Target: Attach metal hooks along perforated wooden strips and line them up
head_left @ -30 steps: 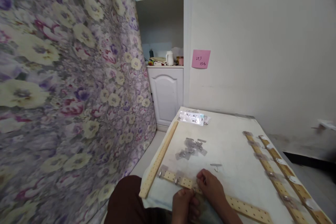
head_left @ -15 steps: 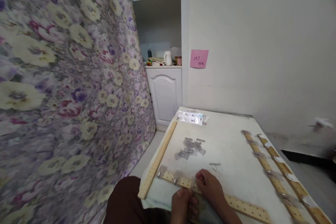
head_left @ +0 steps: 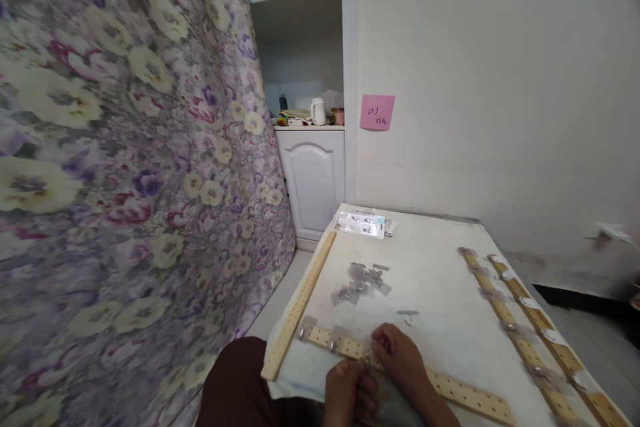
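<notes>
Across the near part of the table lies a wooden strip with rows of holes (head_left: 473,395). Two clear-backed metal hooks, one at its left end (head_left: 304,329) and one beside it (head_left: 334,341), sit on this strip. My left hand (head_left: 347,388) is closed at the strip's near edge, fingertips pinched on a small metal hook (head_left: 369,361). My right hand (head_left: 403,355) rests over the strip just to the right, its fingers curled and pressed together; what they hold is hidden. Beyond it lies a loose hook with a flat bar (head_left: 409,317).
Several clear-backed hooks lie heaped (head_left: 361,280) mid-table. A bare perforated strip (head_left: 300,307) runs along the left edge. Two strips bearing hooks, an inner one (head_left: 505,313) and an outer one (head_left: 533,313), lie at right. Clear packaging (head_left: 361,224) is at the back.
My hands keep almost the same position at the strip; the left fingertips have shifted slightly around the small hook. The whole view has moved a little.
</notes>
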`<state>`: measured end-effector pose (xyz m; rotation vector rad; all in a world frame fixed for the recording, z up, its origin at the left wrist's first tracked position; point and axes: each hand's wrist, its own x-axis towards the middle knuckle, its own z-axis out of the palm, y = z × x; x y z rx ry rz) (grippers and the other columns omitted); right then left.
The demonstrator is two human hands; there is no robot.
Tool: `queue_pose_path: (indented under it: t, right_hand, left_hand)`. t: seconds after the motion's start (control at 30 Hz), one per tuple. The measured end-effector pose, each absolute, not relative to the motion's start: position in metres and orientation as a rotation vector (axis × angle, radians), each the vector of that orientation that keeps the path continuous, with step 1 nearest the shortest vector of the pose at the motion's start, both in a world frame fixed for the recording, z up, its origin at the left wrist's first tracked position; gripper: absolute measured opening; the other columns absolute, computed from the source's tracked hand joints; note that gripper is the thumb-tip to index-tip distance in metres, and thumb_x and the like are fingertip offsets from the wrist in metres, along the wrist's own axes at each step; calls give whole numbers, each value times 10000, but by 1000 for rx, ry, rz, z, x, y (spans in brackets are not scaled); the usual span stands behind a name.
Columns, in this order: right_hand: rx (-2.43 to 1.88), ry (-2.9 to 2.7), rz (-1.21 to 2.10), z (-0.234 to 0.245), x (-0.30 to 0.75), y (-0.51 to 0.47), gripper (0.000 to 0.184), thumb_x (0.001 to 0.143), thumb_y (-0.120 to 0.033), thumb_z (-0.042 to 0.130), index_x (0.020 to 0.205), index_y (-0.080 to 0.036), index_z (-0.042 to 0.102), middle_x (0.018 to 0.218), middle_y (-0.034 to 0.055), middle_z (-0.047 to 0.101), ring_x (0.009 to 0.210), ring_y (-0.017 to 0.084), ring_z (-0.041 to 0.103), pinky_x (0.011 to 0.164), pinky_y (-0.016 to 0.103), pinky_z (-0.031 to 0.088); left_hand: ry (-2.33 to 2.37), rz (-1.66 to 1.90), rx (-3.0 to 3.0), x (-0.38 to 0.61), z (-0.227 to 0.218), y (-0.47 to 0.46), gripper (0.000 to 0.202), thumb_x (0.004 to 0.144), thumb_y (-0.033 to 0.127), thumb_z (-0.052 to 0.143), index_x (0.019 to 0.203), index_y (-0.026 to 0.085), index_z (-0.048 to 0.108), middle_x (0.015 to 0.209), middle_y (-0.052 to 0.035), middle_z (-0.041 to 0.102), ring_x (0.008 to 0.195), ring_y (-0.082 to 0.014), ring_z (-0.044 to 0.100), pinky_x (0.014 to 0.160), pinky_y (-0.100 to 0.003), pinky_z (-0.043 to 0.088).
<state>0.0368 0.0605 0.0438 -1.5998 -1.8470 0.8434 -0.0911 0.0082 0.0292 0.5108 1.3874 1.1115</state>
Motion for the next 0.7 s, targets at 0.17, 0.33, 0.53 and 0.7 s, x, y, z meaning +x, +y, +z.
queue_pose_path:
  t: [0.17,0.33,0.53,0.7]
  right_hand:
    - [-1598,-1853,862,45,37,61,126,717,-236,533,821,-229,604,751,-15,647,704,149,591,665,239,402]
    - [-1626,-1845,870,43,37,61,141,695,-253,557,826,-232,605,772,-14,651,721,154,593,663,238,401]
    - [-1637,-1828,900,42,36,64,130,653,-234,582,781,-224,604,738,-14,648,700,150,595,649,231,400]
    - [-1615,-1828,948,39,37,70,122,631,-233,603,750,-208,612,708,-7,645,677,149,587,629,231,400]
  left_hand:
    - [1406,1120,514,-91,29,8,287,676,439,616,621,179,508,455,16,616,274,-92,474,310,-192,271]
    - [1423,1099,548,-90,28,9,257,727,409,549,623,179,505,458,24,615,262,-85,470,296,-183,263]
    - [1438,1075,524,-90,30,10,228,758,371,527,623,192,485,442,37,600,258,-84,463,300,-185,256]
    - [1418,1081,517,-89,36,8,225,770,367,523,637,188,493,454,38,607,275,-84,473,313,-185,248]
